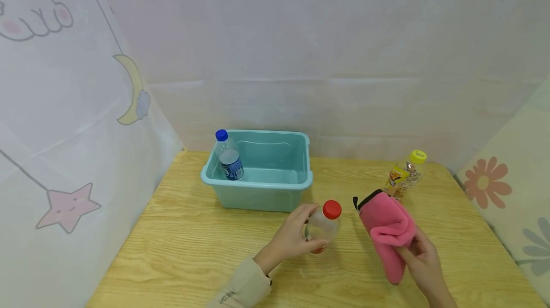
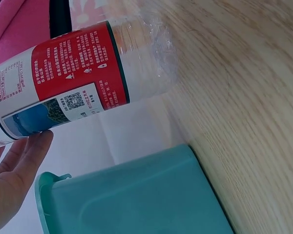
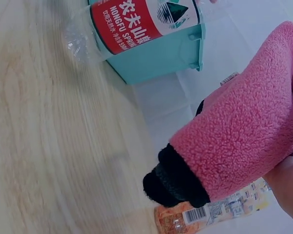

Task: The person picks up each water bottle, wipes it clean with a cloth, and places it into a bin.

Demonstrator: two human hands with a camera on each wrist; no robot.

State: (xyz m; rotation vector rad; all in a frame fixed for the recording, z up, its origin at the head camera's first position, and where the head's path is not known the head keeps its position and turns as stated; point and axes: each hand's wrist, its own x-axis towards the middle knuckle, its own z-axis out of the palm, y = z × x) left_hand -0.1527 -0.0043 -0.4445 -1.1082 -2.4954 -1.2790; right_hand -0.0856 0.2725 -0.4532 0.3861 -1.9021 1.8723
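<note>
A clear plastic bottle (image 1: 322, 227) with a red cap is held by my left hand (image 1: 292, 236), its fingers and thumb around the side. Its red and white label (image 2: 73, 73) faces the left wrist camera, and the base looks lifted off the table. My right hand (image 1: 423, 260) grips a folded pink fleece cloth (image 1: 386, 231) with black edging and a small black loop. In the right wrist view the cloth (image 3: 239, 117) covers most of the fingers. Beyond it stands a yellow-capped bottle (image 1: 404, 174) with a yellow label, partly hidden behind the cloth.
A light teal plastic bin (image 1: 258, 198) stands at the back, left of centre. Inside it a blue-capped bottle (image 1: 229, 157) leans at the left end. The wood-grain table (image 1: 180, 250) meets white printed sheets (image 1: 258, 50) at the back and sides.
</note>
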